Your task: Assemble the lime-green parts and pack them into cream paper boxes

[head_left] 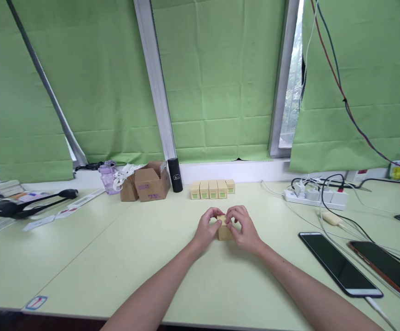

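A small tan cardboard box [225, 233] stands upright on the pale table in front of me. My left hand [207, 228] is closed on the upper left of it, thumb and fingers curled at the top flap. From the other side, my right hand [243, 230] pinches the top right edge with bent fingers. The fingers partly hide the top, so I cannot tell whether the lid is fully closed. Several similar small boxes [213, 189] with green labels stand in a row farther back.
A brown carton [151, 184], a black cylinder [175, 175] and a purple bottle [108, 178] stand at the back left. On the right lie a power strip [315, 199] with cables, a large phone [340, 262] and a second device [389, 264]. A black headset-like object [34, 204] lies far left.
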A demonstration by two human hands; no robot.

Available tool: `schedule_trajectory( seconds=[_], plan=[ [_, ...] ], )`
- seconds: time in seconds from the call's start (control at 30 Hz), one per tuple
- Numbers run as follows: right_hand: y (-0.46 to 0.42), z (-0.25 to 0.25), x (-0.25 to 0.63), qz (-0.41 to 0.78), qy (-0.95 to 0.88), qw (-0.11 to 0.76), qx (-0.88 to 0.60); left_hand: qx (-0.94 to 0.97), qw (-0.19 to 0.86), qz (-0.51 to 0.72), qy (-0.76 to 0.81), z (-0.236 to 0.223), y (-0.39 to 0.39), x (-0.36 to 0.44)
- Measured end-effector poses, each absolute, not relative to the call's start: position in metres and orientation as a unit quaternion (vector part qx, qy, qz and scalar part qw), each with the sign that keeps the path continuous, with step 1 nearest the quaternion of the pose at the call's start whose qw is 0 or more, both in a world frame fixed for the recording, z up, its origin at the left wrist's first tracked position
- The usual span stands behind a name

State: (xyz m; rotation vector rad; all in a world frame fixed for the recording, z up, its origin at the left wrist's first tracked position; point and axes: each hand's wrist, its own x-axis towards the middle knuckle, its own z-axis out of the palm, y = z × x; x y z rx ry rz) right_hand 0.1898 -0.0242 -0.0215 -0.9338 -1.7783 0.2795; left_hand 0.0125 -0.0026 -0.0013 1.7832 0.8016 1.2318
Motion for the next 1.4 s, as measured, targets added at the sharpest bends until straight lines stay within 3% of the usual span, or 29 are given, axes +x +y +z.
schedule_trajectory(
  seconds=[0.57,0.8,1.07,1.3,1.4],
  plan=[
    [-0.019,-0.020,0.199,0.106,-0.776,0.498,-0.373,0.717,0.385,0.482,0.324,-0.003,-0.003,0.012],
    [-0.001,-0.028,0.214,0.076,-0.700,0.517,-0.487,0.694,0.366,0.502,0.364,-0.012,0.006,0.009],
    [-0.007,-0.023,0.218,0.169,-0.761,0.482,-0.401,0.674,0.392,0.509,0.364,-0.018,0.013,0.011],
    [0.008,-0.036,0.227,0.098,-0.682,0.457,-0.563,0.647,0.366,0.514,0.428,-0.022,0.020,0.009],
    [0.018,-0.043,0.235,0.148,-0.664,0.443,-0.584,0.641,0.349,0.512,0.453,-0.024,0.022,0.008]
  ],
)
